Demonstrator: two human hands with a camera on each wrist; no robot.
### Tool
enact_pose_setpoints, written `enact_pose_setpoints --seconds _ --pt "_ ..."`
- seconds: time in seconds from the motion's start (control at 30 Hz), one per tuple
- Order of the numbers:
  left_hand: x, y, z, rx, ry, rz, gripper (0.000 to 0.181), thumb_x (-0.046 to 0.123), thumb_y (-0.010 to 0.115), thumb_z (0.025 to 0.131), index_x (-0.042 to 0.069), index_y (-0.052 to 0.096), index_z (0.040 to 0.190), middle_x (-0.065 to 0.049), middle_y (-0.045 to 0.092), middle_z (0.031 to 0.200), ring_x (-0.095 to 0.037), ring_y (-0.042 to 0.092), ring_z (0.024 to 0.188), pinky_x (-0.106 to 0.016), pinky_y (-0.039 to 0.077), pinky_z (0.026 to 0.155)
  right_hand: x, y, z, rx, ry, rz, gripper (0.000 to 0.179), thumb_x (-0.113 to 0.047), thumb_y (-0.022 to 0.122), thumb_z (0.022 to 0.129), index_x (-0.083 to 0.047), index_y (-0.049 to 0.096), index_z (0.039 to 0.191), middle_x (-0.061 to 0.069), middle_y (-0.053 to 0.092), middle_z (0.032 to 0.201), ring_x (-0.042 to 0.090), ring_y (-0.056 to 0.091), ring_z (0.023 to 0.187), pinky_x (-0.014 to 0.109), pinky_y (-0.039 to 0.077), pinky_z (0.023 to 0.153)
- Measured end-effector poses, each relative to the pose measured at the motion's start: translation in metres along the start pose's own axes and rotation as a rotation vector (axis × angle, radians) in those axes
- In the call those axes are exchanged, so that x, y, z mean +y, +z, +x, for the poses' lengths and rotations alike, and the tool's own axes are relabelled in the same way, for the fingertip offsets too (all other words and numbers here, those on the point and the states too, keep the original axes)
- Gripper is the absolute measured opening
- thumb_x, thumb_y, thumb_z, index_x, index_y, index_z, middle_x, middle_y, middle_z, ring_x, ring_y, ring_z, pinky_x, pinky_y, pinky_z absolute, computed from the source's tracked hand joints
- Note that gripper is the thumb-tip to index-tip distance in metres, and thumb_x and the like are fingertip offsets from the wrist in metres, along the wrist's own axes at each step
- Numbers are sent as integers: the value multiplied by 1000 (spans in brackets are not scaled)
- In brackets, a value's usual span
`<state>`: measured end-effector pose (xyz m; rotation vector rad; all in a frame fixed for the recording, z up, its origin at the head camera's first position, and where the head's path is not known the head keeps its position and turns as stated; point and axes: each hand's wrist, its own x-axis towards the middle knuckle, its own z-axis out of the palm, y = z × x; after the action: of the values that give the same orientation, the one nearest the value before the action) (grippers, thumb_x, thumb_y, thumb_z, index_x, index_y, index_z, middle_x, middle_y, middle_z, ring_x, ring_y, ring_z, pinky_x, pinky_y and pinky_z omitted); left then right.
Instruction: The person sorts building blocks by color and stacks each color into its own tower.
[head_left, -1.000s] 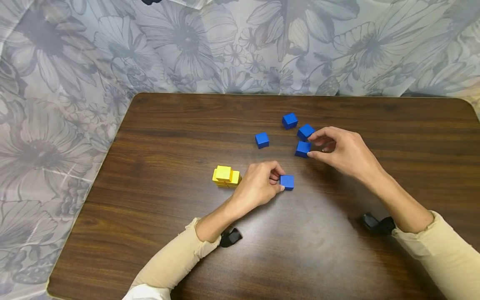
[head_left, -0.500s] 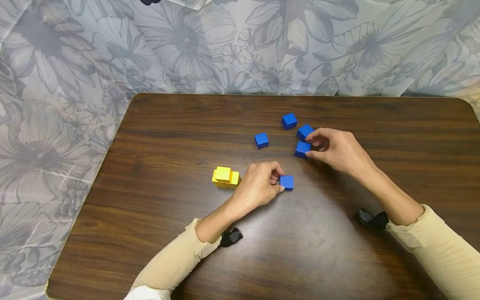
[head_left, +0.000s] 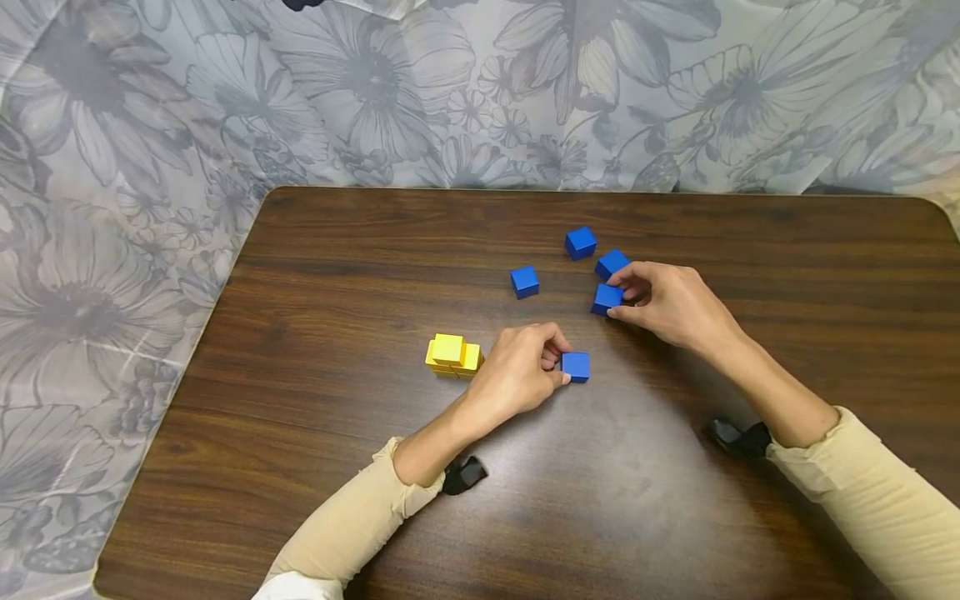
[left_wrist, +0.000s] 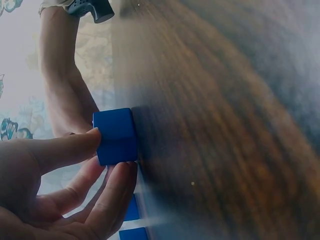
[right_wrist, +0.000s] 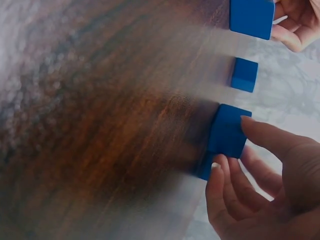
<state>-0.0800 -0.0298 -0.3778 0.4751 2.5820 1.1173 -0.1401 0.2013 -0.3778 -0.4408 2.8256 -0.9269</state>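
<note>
Pinching blue blocks near mid-frame, left hand and right hand, we judge them light, stiff; grip opposite sides.

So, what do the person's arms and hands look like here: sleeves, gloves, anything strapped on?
The left hand and right hand wear no gloves. The left sleeve and right sleeve are plain pale beige with wrinkled ends; white fabric shows at the left one's upper end. The left wrist camera and right wrist camera are black.
</note>
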Motion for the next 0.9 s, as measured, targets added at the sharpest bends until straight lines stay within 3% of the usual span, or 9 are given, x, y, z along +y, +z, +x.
enact_pose_setpoints --seconds 0.23,0.63,0.9 --pt "-2 0 0 -8 8 -8 23 4 83 79 10 71 98 1 69 94 -7 64 81 -12 50 70 2 0 -3 12 2 1 31 -17 81 84 -6 71 111 10 73 97 25 68 89 41 53 75" --pt "-3 -1 -1 -18 18 -32 25 4 83 79 10 71 101 3 70 95 -6 65 84 -11 51 73 -2 -8 -18 54 1 52 29 -19 81 85 -12 72 112 6 73 98 21 68 88 19 48 67" --pt "-4 -1 1 -24 12 -42 27 5 83 79 10 70 102 2 69 94 -7 65 85 -12 51 74 -5 -11 -27 34 10 93 30 -20 82 84 -14 72 112 4 72 101 20 68 90 13 48 69"
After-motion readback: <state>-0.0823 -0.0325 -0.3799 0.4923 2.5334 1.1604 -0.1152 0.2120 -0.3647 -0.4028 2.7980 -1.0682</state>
